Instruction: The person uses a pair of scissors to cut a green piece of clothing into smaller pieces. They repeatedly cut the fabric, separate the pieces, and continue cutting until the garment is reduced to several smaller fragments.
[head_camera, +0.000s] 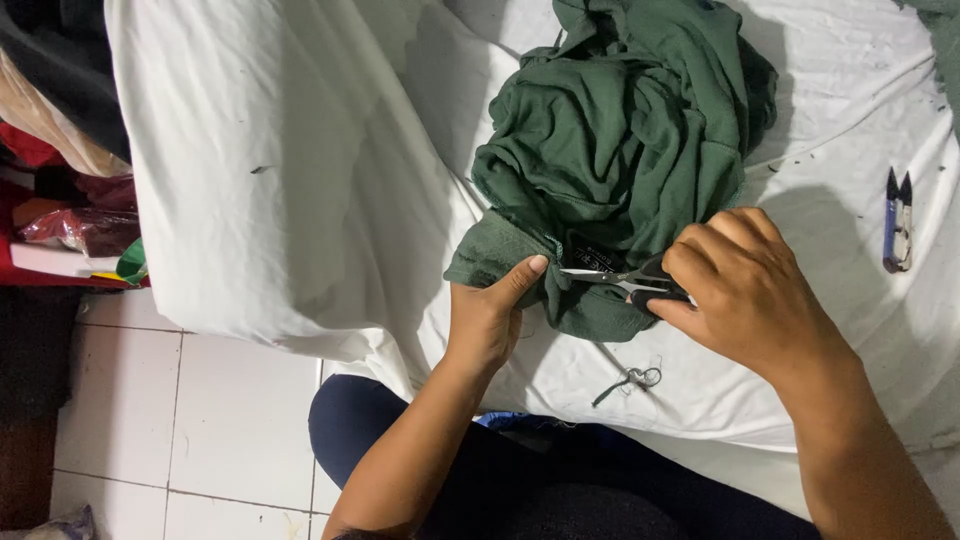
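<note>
A crumpled dark green garment (620, 140) lies on a white sheet (290, 190). My left hand (487, 318) pinches its lower edge, thumb pressed on the fabric near a dark label. My right hand (745, 290) grips small scissors (615, 279), whose metal blades point left at the garment's edge close to my left thumb. A short bit of green thread (630, 381) lies on the sheet just below the garment.
A thread snipper (897, 222) with a blue body rests on the sheet at the far right. White floor tiles (200, 420) show at lower left. Piled bags and red items (60, 200) sit at the left edge. My dark trouser leg (560, 480) is below.
</note>
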